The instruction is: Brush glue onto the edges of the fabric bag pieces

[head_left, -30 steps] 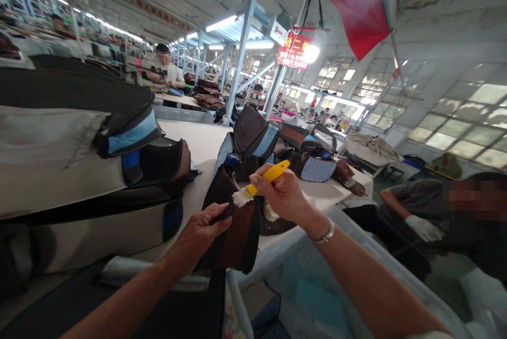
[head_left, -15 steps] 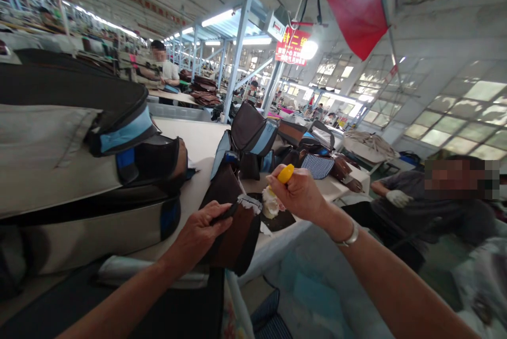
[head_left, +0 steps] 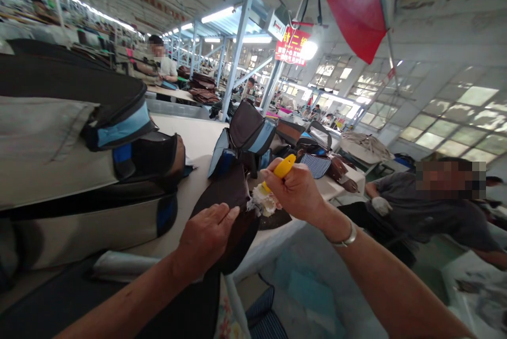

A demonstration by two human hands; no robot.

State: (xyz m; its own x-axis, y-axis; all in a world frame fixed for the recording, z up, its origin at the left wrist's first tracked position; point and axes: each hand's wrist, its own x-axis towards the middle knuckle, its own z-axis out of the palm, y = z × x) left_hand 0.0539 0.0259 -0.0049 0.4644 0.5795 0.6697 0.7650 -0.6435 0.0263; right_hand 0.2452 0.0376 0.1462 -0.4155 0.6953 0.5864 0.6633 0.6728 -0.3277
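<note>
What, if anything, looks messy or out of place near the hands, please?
The lumpy white mass by the yellow-handled brush in the right hand looks messy: its outline is ragged, and whitish smears lie near the edge of the dark brown piece under the left hand. Whether that is a spill, I cannot tell.

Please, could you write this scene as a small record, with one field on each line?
Right hand: closed around a yellow-handled brush
Brush end: at white, pasty-looking matter
Left hand: at the edge of a dark panel; exact grip unclear
Picture's left: stacked beige-and-black pieces
Beyond the hands: striped piece
Picture's right: another person's gloved hand
</note>
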